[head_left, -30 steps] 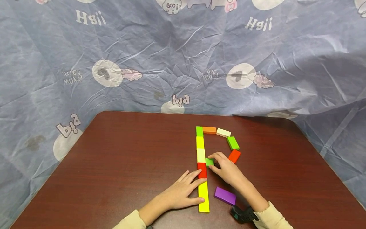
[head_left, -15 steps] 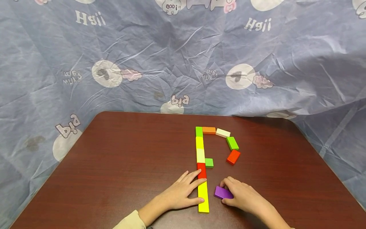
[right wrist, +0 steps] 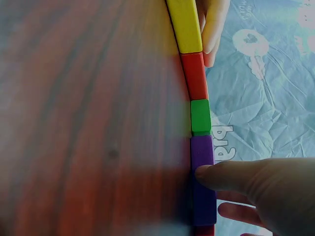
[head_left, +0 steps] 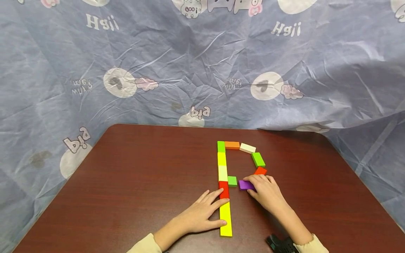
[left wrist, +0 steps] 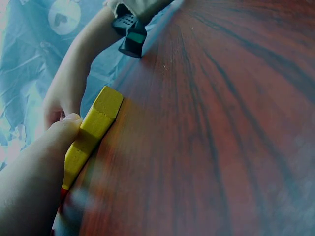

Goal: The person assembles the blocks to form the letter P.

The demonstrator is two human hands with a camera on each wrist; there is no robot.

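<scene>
A purple block lies flat, and my right hand pinches it between thumb and fingers, which cover its right end. Just left of it is a small green block, touching the upright column of blocks. In the right wrist view, my right thumb presses the side of the purple block. My left hand rests with spread fingers on the column's lower part, touching the red block and the long yellow block. Its thumb lies on the yellow block in the left wrist view.
Above in the column are pale yellow, yellow and green blocks. Curving right from its top run orange, cream, green and red blocks. A printed cloth hangs behind the brown table.
My right hand left the small green block, took hold of the purple block near the front, and moved it away from me, close to the green block's right side. My left hand stayed put.
</scene>
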